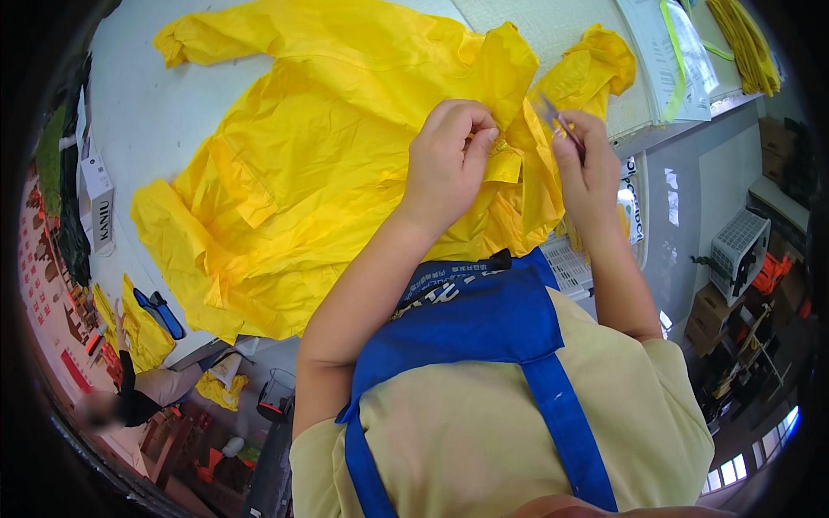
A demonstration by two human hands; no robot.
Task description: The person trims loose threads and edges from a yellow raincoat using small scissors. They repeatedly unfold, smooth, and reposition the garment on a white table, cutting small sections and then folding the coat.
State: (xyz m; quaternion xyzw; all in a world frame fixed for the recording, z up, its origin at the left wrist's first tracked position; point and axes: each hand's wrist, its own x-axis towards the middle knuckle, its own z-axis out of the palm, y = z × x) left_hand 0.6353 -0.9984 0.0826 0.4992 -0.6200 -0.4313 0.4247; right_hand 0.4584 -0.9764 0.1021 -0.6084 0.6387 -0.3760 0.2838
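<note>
The crinkled bright yellow plastic raincoat [319,164] lies spread across the white worktable [147,112], its near right part gathered up between the person's two hands. The left hand [449,160] has its fingers closed together, pinching a small fold of the yellow fabric at the front of the garment. The right hand [587,160], just beside it, is clamped on a small pair of metal snips [553,112] whose tips point up and left toward that pinched spot. To do this well, the pinched fold probably wants to stay taut and lifted clear of the layers beneath, so the blades meet only a loose thread and not the thin sheet. The table's near edge runs under the raincoat's hem, with part of the fabric hanging over toward the blue apron [484,319]. Bare tabletop lies open to the far left, while a folded pack with a yellow-green strip [673,60] crowds the far right.
</note>
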